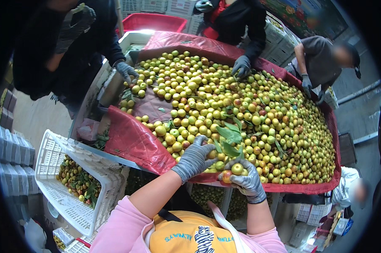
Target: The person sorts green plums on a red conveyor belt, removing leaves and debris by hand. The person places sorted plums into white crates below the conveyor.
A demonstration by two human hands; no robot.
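My left hand (193, 158), in a grey knit glove, reaches over the near edge of the fruit heap. Its fingers curl around a yellow-brown jujube (212, 154). Just to the right, my right hand (245, 180) is gloved too and turned palm up, cupping a few jujubes (237, 169), one with a reddish side. Green leaves (230, 135) lie on the heap beyond both hands. The large heap of yellow-green and reddish jujubes (206, 104) spreads over a table lined with red quilted sheeting (136, 139).
A white plastic crate (98, 202) holding jujubes and leaves leans at the table's left. More fruit-filled crates (208, 194) sit below the near edge. Gloved co-workers' hands (126, 70) (242, 65) touch the heap from the far side. A red tub (154, 22) stands behind.
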